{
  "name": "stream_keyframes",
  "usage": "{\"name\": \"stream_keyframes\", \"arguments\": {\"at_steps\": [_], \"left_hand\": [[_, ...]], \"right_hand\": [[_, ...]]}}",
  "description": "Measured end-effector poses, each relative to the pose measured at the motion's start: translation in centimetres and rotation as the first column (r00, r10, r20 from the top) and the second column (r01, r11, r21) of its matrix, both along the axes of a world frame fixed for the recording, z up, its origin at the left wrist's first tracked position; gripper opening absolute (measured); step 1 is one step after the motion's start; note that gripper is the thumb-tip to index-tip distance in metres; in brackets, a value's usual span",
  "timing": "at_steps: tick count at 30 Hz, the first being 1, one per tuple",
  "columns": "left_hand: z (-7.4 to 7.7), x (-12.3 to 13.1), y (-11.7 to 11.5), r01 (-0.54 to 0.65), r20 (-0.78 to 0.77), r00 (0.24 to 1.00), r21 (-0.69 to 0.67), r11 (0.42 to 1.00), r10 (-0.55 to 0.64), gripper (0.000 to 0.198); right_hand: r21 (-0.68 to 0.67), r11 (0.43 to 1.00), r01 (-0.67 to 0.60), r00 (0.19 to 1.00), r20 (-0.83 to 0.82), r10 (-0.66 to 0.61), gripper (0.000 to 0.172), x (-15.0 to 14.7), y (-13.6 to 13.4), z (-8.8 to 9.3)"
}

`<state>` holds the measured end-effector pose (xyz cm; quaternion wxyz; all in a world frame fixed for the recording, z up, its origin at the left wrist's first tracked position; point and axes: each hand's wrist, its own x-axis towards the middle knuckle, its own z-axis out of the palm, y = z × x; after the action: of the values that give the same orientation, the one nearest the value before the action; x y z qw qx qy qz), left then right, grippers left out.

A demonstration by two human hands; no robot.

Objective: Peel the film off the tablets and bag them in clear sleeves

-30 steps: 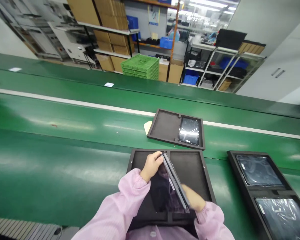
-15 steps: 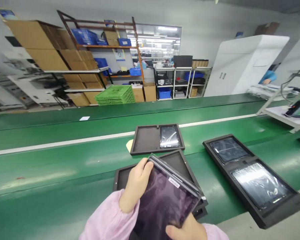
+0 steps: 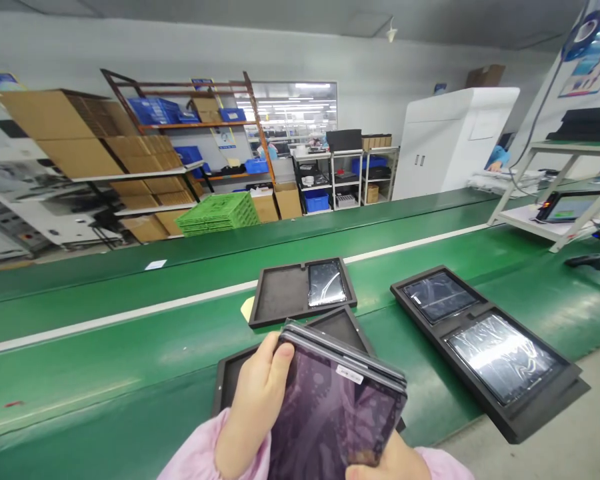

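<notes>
A small stack of dark tablets is gripped between my two hands, its top face glossy and bearing a white label. My left hand clasps the upper left edge, thumb on the front. On the lower right edge is my right hand, thumb over the face; its other fingers are hidden behind. Under and behind the stack lies a dark foam tray, partly covered from sight. Beyond it, another foam tray has a film-covered tablet in its right compartment, with the left one bare.
To the right, a foam tray holds two film-covered tablets on the green conveyor surface. A handheld scanner lies by a white-framed stand bearing a screen. At the far right, a co-worker's hand shows.
The view has tilted up and turned right, showing more of the stand and scanner. Both hands keep hold of the tablets, whose top edge now tips less steeply.
</notes>
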<state>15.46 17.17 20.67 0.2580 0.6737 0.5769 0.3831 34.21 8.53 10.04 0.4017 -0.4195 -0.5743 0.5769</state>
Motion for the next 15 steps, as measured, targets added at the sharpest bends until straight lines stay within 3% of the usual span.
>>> {"name": "stream_keyframes", "arguments": {"at_steps": [4,7,10,13,15], "left_hand": [[-0.3,-0.8,0.1,0.024,-0.006,1.000,0.069,0.997,-0.024,0.046],[-0.5,-1.3,0.2,0.036,0.000,0.999,0.102,0.994,-0.036,0.046],[-0.5,-1.5,-0.1,0.047,-0.002,0.999,0.095,0.994,-0.047,0.048],[-0.4,-1.5,-0.2,0.021,0.025,0.999,0.081,0.996,-0.023,0.050],[-0.7,-1.7,0.2,-0.013,0.091,0.996,0.065,0.998,0.007,0.051]], "right_hand": [[-0.073,0.996,-0.043,0.998,0.038,0.046,0.084,0.0,0.2,1.4],[-0.082,0.997,0.015,0.988,0.152,-0.002,0.075,0.4,0.2,0.7],[-0.089,0.995,0.046,0.971,0.239,-0.024,0.056,1.1,0.2,-0.7],[-0.066,0.997,0.036,0.975,0.223,-0.021,0.036,1.5,0.5,-1.2],[-0.044,0.998,0.043,0.979,0.203,-0.034,0.033,1.4,0.8,-0.8]]}}
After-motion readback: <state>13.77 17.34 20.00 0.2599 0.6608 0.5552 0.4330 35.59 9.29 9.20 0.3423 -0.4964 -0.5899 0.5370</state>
